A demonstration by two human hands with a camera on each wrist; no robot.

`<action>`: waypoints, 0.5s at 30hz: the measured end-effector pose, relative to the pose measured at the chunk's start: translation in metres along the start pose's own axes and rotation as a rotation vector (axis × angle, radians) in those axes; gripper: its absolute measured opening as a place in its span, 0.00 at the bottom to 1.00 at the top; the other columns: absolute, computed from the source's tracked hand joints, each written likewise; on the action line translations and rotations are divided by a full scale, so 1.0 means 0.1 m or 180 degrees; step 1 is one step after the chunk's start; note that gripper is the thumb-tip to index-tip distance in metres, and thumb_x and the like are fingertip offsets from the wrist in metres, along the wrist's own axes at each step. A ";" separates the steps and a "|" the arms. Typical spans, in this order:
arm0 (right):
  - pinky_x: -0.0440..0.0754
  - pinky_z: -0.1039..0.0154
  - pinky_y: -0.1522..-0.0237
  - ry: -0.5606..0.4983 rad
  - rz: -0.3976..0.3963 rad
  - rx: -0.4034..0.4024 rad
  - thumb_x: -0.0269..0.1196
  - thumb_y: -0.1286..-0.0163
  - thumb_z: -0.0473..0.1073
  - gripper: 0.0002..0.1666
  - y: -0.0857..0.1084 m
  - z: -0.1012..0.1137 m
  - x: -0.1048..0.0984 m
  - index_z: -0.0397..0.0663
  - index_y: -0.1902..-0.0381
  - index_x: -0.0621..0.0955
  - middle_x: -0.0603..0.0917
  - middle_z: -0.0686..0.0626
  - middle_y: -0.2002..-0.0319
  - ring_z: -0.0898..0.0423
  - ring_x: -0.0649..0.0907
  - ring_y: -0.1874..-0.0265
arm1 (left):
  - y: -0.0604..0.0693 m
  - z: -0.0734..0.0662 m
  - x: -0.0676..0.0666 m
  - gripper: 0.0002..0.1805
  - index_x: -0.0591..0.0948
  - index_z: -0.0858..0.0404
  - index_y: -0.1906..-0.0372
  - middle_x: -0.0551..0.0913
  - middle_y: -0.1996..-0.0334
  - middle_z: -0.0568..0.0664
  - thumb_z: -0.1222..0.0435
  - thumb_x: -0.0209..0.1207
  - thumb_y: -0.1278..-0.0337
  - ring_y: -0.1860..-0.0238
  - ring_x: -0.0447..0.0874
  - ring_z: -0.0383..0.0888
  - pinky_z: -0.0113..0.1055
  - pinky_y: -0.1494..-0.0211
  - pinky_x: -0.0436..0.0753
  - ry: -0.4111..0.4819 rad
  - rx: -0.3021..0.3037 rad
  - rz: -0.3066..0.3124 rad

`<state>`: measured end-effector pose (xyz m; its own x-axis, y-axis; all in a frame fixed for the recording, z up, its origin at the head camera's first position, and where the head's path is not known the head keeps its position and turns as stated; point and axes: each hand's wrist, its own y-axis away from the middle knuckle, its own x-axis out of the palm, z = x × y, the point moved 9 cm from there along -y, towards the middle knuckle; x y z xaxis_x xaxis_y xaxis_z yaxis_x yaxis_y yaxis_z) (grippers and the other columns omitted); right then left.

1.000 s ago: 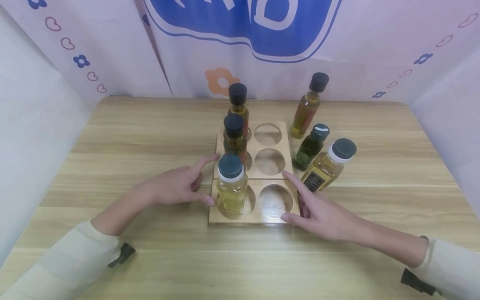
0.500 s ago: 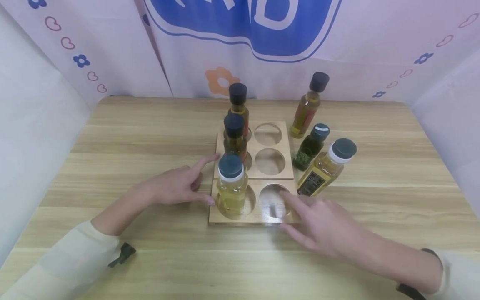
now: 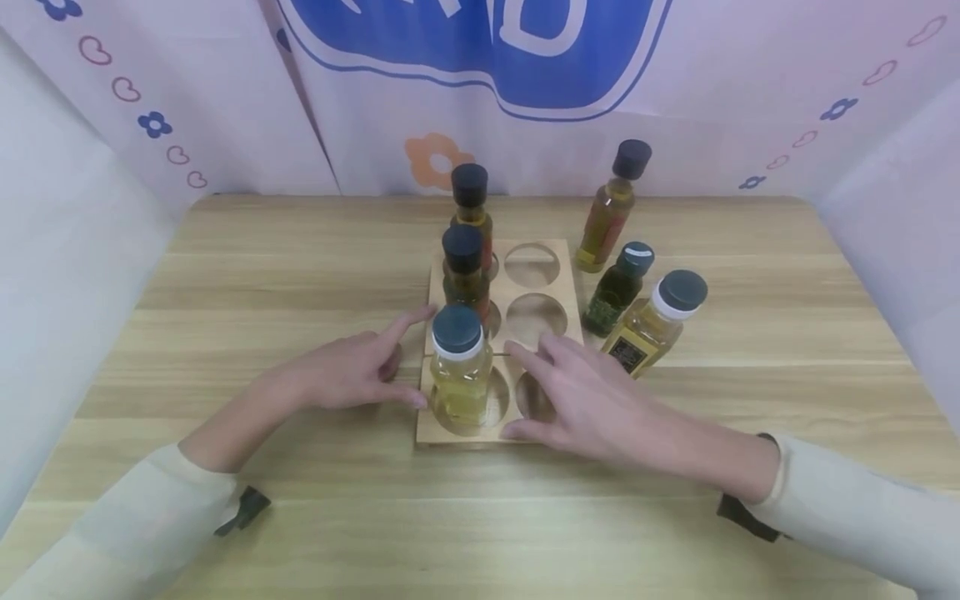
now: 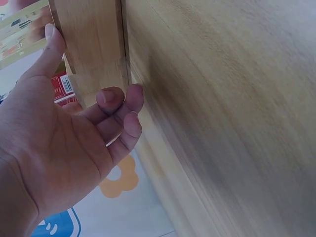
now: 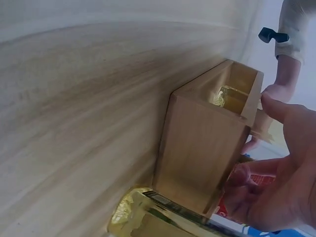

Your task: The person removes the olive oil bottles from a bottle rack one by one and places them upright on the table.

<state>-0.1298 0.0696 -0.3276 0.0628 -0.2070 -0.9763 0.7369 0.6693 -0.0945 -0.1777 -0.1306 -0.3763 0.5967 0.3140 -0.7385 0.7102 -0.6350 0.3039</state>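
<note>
A light wooden rack [image 3: 442,435] with round holes and a seam across it lies mid-table. In its left column stand a pale-oil bottle [image 3: 461,385] with a dark green cap and two black-capped oil bottles, one [image 3: 467,287] behind it and another [image 3: 471,225] farther back. My left hand [image 3: 360,367] touches the rack's left side with index finger and thumb; the left wrist view shows its other fingers loosely bent. Over the front right hole, partly covering it, hovers my right hand [image 3: 592,400], thumb and index finger spread and holding nothing, tips short of the pale-oil bottle.
Right of the rack stand a tall black-capped bottle [image 3: 604,229], a small dark green bottle [image 3: 615,298] and a golden oil bottle [image 3: 647,333] with a green cap. A printed curtain [image 3: 360,142] hangs behind the wooden table [image 3: 300,275].
From the rack's right edge, my right hand has moved left over the front right hole toward the pale-oil bottle. The left hand stays where it was; the view has shifted slightly.
</note>
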 end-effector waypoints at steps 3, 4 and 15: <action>0.80 0.63 0.75 -0.0124 0.0231 0.0219 0.72 0.43 0.74 0.58 -0.03 -0.06 0.06 0.45 0.25 0.72 0.85 0.40 0.52 0.51 0.83 0.69 | -0.01 0.00 -0.01 0.62 0.41 0.52 0.16 0.75 0.77 0.46 0.39 0.68 0.42 0.77 0.72 0.41 0.40 0.68 0.77 -0.0024 0.0003 -0.0002; 0.81 0.62 0.74 -0.0158 0.0288 0.0271 0.72 0.43 0.75 0.59 -0.04 -0.08 0.08 0.45 0.24 0.71 0.86 0.39 0.51 0.51 0.84 0.68 | -0.01 0.00 -0.01 0.62 0.41 0.52 0.16 0.75 0.77 0.46 0.39 0.68 0.42 0.77 0.72 0.41 0.40 0.68 0.77 -0.0032 -0.0001 0.0000; 0.86 0.54 0.63 -0.0423 0.0521 0.0470 0.77 0.51 0.74 0.66 -0.06 -0.13 0.12 0.49 0.22 0.68 0.86 0.41 0.46 0.48 0.87 0.59 | 0.02 -0.04 -0.09 0.62 0.45 0.53 0.15 0.76 0.75 0.46 0.35 0.68 0.44 0.75 0.72 0.42 0.39 0.68 0.76 -0.0205 -0.0083 -0.0029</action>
<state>-0.1426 0.0724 -0.3417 0.2700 -0.2028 -0.9413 0.7993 0.5923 0.1017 -0.1805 -0.1314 -0.3661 0.5654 0.2731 -0.7783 0.7256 -0.6134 0.3119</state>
